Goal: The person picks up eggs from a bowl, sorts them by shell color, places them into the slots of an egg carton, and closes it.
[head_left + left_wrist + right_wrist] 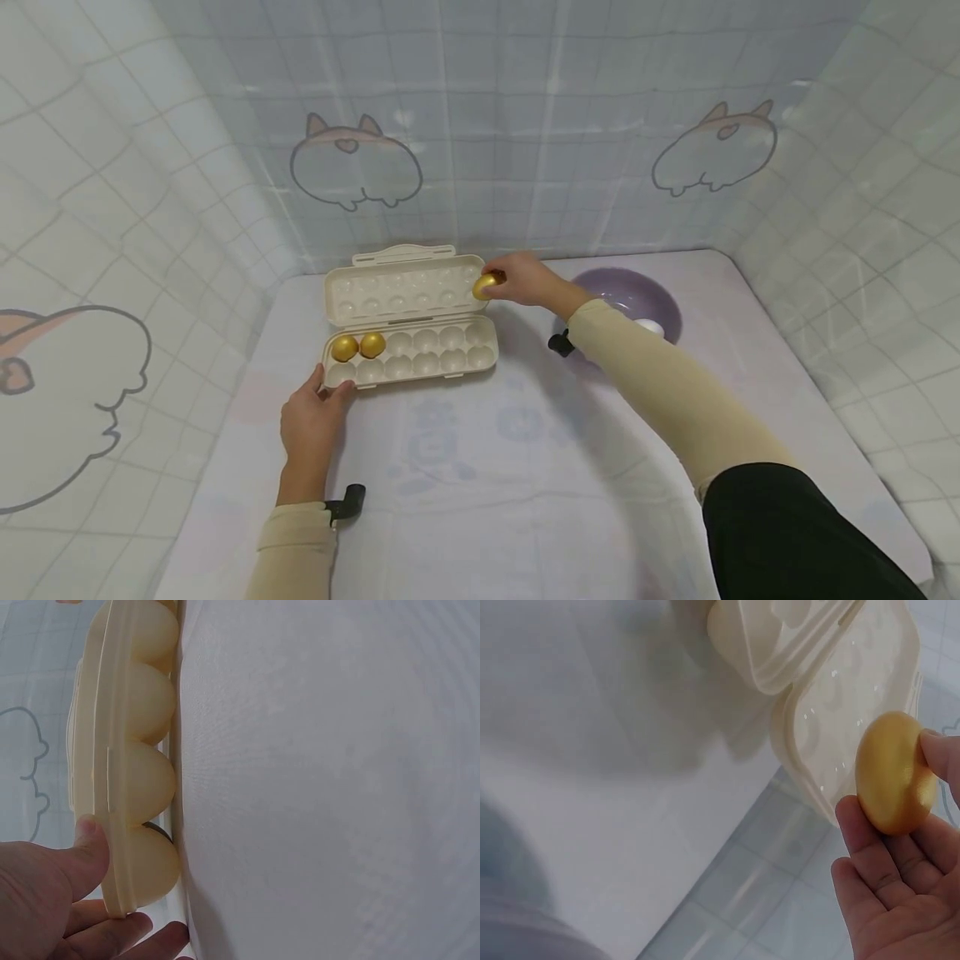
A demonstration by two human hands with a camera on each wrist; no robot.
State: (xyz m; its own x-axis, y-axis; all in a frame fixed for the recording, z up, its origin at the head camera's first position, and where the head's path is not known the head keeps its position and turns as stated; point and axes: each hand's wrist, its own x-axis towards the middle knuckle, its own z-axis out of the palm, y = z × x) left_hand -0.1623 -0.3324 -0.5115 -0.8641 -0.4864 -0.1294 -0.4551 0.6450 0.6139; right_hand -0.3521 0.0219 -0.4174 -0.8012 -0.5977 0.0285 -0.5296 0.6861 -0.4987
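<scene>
Pale, grid-patterned sheeting with cartoon corgi rumps hangs around a desk covered in white cloth with faint prints. On it, towards the back and left of centre, an open cream egg carton lies with its lid folded back towards the rear sheeting. Two golden eggs sit side by side in the far row, filling its two leftmost cups. At the carton's near left corner, the left hand grips the edge, thumb on the rim and fingers round the end. The right hand pinches another golden egg between thumb and fingers, by the right end of the lid. Further right stands a purple basin, partly hidden by the beige right sleeve; a white, rounded object shows inside.
</scene>
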